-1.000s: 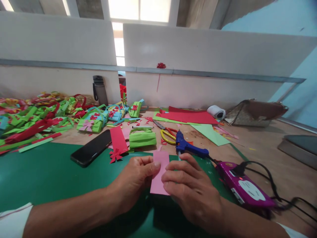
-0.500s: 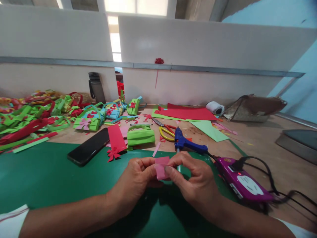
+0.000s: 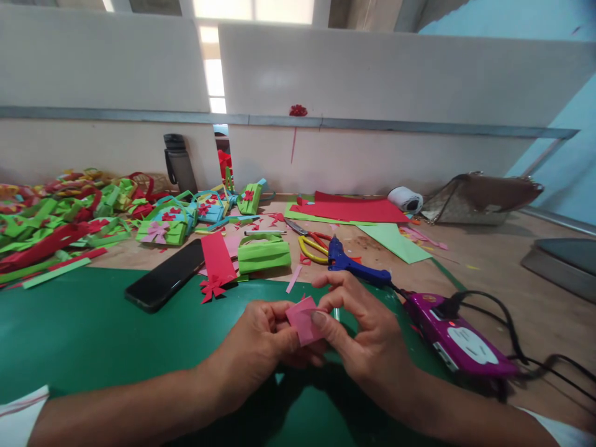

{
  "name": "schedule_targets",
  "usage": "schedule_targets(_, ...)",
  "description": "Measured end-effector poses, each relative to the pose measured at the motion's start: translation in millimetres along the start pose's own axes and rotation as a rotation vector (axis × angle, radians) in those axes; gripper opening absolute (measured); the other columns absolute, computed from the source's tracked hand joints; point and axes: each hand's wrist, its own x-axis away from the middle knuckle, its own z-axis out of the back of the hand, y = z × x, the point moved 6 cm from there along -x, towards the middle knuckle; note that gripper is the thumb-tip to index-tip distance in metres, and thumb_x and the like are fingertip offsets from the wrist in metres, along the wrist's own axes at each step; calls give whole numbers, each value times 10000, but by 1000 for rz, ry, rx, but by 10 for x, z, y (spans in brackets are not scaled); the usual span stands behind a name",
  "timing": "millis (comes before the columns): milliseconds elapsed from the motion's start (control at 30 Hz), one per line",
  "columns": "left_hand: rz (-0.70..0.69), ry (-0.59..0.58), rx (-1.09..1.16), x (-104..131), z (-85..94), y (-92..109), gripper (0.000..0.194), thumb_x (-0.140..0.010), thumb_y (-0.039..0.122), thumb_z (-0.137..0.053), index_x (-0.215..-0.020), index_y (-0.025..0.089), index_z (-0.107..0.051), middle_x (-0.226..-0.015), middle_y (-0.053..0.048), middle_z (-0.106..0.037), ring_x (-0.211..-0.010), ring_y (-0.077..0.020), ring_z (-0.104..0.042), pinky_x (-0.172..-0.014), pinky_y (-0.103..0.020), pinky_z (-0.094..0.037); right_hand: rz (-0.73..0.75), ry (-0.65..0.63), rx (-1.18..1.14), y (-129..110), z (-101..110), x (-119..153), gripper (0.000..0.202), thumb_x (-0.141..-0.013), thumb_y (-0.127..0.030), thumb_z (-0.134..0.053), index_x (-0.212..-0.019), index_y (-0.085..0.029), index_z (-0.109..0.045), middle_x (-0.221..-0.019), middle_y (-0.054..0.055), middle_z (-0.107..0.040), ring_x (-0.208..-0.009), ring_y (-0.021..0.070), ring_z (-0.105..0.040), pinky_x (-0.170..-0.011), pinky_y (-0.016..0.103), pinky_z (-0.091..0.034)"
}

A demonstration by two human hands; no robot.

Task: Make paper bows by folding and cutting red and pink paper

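Note:
A small piece of pink paper (image 3: 303, 320), partly folded, is held between both hands above the green mat (image 3: 84, 335). My left hand (image 3: 263, 335) pinches its left side with thumb and fingers. From the right, my right hand (image 3: 361, 326) grips the paper's right edge between thumb and forefinger. Just beyond the hands lie a blue glue gun (image 3: 356, 264), yellow-and-red-handled scissors (image 3: 314, 247) and a folded green paper bag (image 3: 264, 254). Left of that bag is a red paper strip (image 3: 218, 259) with a red paper flower (image 3: 213, 288).
A phone (image 3: 165, 276) rests on the mat's far edge. Finished paper bags (image 3: 162, 230) are heaped at the left, near a bottle (image 3: 179, 164). Red sheets (image 3: 354, 209) lie at the back. A purple power strip (image 3: 459, 338) with cables sits right, before a handbag (image 3: 482, 198).
The pink paper has turned and now lies flatter and tilted, its upper flap brought down. My right hand's fingers have risen slightly, and both hands still hold it.

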Motion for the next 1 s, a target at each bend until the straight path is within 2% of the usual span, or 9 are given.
schedule_targets(233,-42,-58,-86,12,-22,81,243,-816,344,-572,-846,114,-645,-781,-59,-646,-679,-155,-626,-664,-259,-456,-103,-58,-68,75,-43,12,150,-789,-78,-586,-696,-188,-544,-758,-8,-629,-722,118,-609,-682,221,-444)
schedule_targets(400,-10,-38,-95,13,18,75,239,-843,324,-542,-868,109,-644,-750,-69,-643,-701,-170,-622,-696,-278,-461,-137,-67,-76,72,-31,11,175,-783,-105,-586,-642,-189,-527,-682,-21,-609,-653,113,-595,-637,219,-436)
schedule_targets(600,-21,-68,-1,43,30,24,305,-906,367,-464,-959,126,-644,-877,-90,-668,-814,-194,-636,-767,-296,-471,-222,-82,-27,139,-23,19,179,-777,-112,-566,-621,-189,-523,-660,-22,-615,-616,114,-597,-609,218,-426)
schedule_targets(800,-80,-57,-75,35,9,68,273,-808,385,-620,-838,116,-649,-749,-52,-646,-707,-147,-601,-665,-231,-444,-213,-87,-43,151,-34,29,181,-783,-121,-575,-624,-192,-526,-645,-30,-617,-594,104,-593,-588,206,-430)
schedule_targets(1000,8,-31,-11,25,-3,3,258,-806,376,-619,-792,119,-621,-727,-48,-637,-705,-153,-625,-659,-239,-450,-158,-84,-49,113,-42,20,184,-768,-80,-576,-625,-189,-537,-653,-24,-622,-607,107,-602,-599,214,-438)
